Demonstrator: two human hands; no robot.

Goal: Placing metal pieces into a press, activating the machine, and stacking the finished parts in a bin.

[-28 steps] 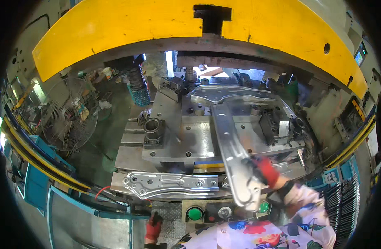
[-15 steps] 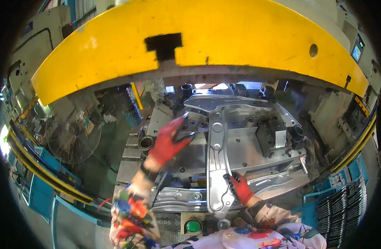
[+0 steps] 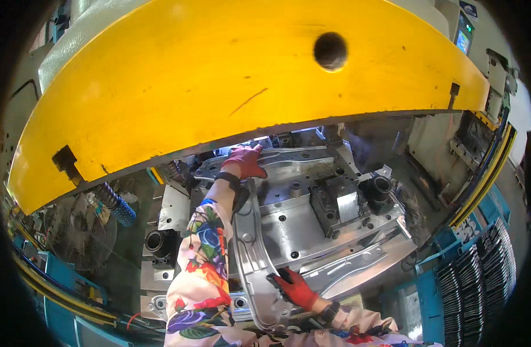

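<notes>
A long T-shaped stamped metal part [image 3: 253, 231] lies over the lower die of a press, its stem toward me and its wide crossbar at the far side. My left hand [image 3: 245, 162], in a red glove, reaches forward and grips the crossbar near where it meets the stem; some fingertips are hidden over the far side. My right hand [image 3: 297, 290], in a red glove with dark fingertips, holds the right edge of the stem near its close end. My left sleeve hides some of the stem's left side.
The yellow press ram [image 3: 219, 75] hangs low above the far end of the die [image 3: 288, 222]. Guide bushings [image 3: 379, 189] and a steel block [image 3: 340, 202] stand up from it. More stamped metal [image 3: 352, 266] lies along its front. A rack of stacked parts [image 3: 479, 277] stands right; a fan [image 3: 80, 231] left.
My left hand has gone from open beside the stem to gripping the far crossbar. My right hand stays on the near edge. The view has shifted, with the ram filling more of it.
</notes>
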